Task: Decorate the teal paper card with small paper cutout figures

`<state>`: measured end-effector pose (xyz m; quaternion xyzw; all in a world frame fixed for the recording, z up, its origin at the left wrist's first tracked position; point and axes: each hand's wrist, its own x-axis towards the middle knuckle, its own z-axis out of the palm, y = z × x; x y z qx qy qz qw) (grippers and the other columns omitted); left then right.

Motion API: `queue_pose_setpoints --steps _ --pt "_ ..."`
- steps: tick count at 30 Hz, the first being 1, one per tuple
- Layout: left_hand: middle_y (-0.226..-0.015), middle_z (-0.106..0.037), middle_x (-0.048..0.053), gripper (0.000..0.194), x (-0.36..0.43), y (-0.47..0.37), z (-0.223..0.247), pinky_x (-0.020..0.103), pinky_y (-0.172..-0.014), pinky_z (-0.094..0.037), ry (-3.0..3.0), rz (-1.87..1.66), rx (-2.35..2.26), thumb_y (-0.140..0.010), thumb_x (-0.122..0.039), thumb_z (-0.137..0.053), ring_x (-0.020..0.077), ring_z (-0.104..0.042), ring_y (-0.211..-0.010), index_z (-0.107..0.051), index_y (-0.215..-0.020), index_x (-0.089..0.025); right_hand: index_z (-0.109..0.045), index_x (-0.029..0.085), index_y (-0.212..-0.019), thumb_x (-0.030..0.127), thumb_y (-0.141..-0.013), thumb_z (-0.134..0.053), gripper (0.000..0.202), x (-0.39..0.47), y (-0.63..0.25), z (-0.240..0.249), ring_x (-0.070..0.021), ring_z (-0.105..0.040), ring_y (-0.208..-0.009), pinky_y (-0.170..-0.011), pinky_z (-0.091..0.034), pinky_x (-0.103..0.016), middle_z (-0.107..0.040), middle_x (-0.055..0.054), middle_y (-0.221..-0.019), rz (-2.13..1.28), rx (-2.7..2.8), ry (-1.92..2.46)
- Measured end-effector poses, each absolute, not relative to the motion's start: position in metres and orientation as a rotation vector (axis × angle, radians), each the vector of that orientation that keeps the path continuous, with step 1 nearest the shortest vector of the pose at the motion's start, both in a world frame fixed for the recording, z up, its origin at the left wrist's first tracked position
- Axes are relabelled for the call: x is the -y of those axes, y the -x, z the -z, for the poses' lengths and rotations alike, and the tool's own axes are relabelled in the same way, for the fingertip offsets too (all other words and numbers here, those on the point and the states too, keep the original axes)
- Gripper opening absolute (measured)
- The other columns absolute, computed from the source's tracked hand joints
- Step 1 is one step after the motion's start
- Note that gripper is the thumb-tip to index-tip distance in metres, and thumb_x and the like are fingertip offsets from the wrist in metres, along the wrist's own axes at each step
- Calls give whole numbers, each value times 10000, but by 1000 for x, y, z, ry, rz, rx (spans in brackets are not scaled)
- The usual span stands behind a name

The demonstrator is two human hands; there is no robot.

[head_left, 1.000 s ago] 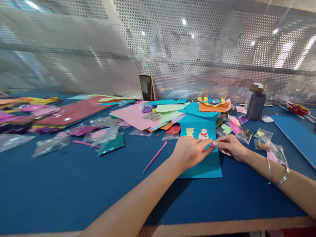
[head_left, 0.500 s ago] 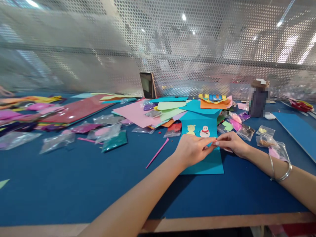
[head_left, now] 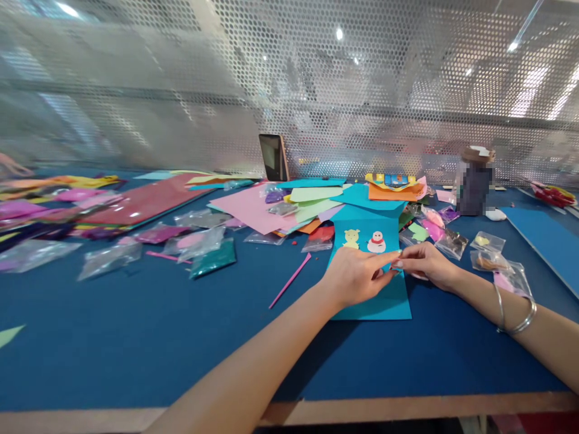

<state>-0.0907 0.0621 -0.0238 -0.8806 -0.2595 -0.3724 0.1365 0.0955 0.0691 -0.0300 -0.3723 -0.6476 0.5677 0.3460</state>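
Observation:
My left hand (head_left: 359, 274) hovers over a folded turquoise paper card (head_left: 380, 304), its fingertips meeting those of my right hand (head_left: 427, 265) at the card's right edge. Both hands are closed in a pinch; whatever lies between the fingertips is too small and hidden to name. Past my fingers, a yellow bear figure (head_left: 351, 237) and a white snowman (head_left: 376, 242) with a red scarf sit side by side on the card. My left hand covers the bear's lower part. To the left, a thin pink modelling stick (head_left: 290, 280) lies on the blue table.
Behind the card are coloured paper sheets (head_left: 246, 208) and a propped phone (head_left: 274, 158). Small bags of clay, one teal (head_left: 213, 259) and one red (head_left: 320, 236), are scattered around. A blurred dark bottle (head_left: 474, 181) stands at back right, near a blue board (head_left: 547, 241).
My fingers have shifted slightly against each other while staying pinched together at the card's right edge. The whole view has moved a little; the objects stay in place.

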Motion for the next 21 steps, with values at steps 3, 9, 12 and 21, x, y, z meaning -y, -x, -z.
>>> queue_pose_setpoints --steps 3,9,12,21 --pt "-505 -630 -69 149 -62 89 24 199 -405 -300 2506 1109 770 -768 -286 -541 80 -557 -424 -654 -836 -217 -659 102 -700 384 -657 -672 286 -68 -94 28 -36 -287 -346 -325 -144 -190 -389 56 -384 -1496 1648 980" --pt "-494 -619 -64 193 -62 89 23 205 -424 -320 2440 1124 860 -733 -366 -583 95 -562 -434 -647 -827 -209 -661 103 -680 407 -685 -652 305 -68 -95 29 -36 -286 -348 -335 -145 -201 -398 48 -397 -1448 1701 1000" --pt "-566 -646 -52 268 -61 90 23 193 -426 -327 2589 1030 852 -743 -335 -555 97 -579 -476 -612 -968 -201 -662 102 -680 412 -673 -658 311 -68 -95 29 -35 -282 -344 -336 -143 -203 -393 53 -386 -1441 1729 1003" --pt "-489 -601 -61 143 -62 87 27 182 -427 -309 2463 1208 871 -754 -303 -535 78 -542 -429 -637 -795 -211 -686 107 -786 410 -671 -662 325 -67 -96 29 -39 -291 -356 -340 -156 -195 -394 51 -393 -1441 1720 983"
